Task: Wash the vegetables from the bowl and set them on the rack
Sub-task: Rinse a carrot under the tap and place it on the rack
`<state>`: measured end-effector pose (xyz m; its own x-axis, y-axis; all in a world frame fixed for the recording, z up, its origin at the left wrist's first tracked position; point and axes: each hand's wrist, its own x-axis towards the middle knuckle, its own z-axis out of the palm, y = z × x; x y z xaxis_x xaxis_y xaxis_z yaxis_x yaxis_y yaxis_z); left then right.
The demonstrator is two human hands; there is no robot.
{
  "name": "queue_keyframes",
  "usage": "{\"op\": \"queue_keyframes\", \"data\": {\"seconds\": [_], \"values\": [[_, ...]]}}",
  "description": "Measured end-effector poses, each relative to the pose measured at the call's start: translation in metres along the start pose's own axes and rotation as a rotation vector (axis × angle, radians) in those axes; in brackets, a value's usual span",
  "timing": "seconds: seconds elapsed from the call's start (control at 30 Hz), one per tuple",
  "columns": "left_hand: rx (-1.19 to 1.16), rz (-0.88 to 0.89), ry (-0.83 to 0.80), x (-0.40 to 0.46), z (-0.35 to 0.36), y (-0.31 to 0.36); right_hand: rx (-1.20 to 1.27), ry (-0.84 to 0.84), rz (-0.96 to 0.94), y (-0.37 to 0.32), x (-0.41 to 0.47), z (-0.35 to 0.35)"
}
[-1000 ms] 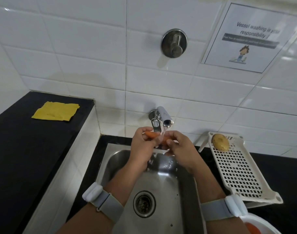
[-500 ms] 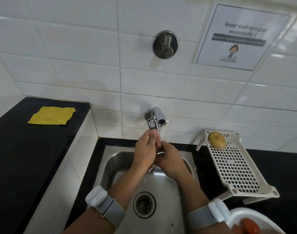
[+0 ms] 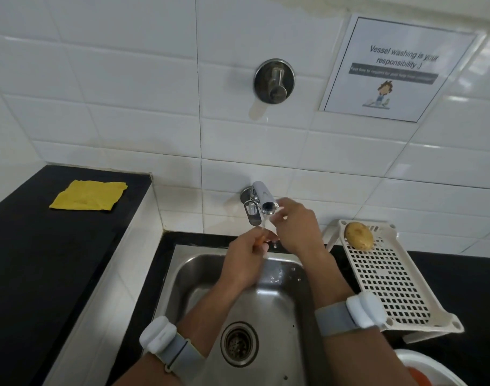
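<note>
A steel sink (image 3: 277,324) fills the lower centre. At right, a white rack (image 3: 388,277) holds a potato (image 3: 359,235); a bowl (image 3: 430,369) sits at the lower right corner. Mid-frame, the left hand (image 3: 245,263) grips a carrot (image 3: 261,239) under the tap (image 3: 263,200). The right hand (image 3: 296,227) reaches the spout, fingers curled; I cannot tell whether they grip it.
</note>
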<state>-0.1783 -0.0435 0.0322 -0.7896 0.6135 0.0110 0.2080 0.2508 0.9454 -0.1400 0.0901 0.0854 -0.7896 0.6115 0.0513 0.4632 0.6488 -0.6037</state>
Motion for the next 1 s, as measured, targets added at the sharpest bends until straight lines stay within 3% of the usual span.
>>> {"op": "queue_keyframes", "data": {"seconds": [0.23,0.5,0.67,0.77,0.87,1.0], "values": [[0.044,-0.013,0.02,0.001,0.006,-0.002,0.252,0.022,-0.02,-0.019,0.016,0.021],[0.029,-0.023,0.052,0.002,0.0,-0.003,0.185,0.102,0.007,-0.004,0.023,0.035],[-0.099,-0.068,0.061,-0.002,-0.006,-0.003,0.529,0.086,0.147,0.012,0.017,0.041],[-0.097,-0.113,0.089,0.0,-0.007,-0.01,0.715,-0.032,0.187,0.018,0.002,0.045],[-0.097,-0.103,0.124,0.003,-0.008,-0.016,0.856,-0.325,0.243,0.036,-0.02,0.049],[-0.071,-0.091,0.121,0.002,-0.006,-0.019,0.82,-0.465,0.08,0.063,-0.045,0.05]]}}
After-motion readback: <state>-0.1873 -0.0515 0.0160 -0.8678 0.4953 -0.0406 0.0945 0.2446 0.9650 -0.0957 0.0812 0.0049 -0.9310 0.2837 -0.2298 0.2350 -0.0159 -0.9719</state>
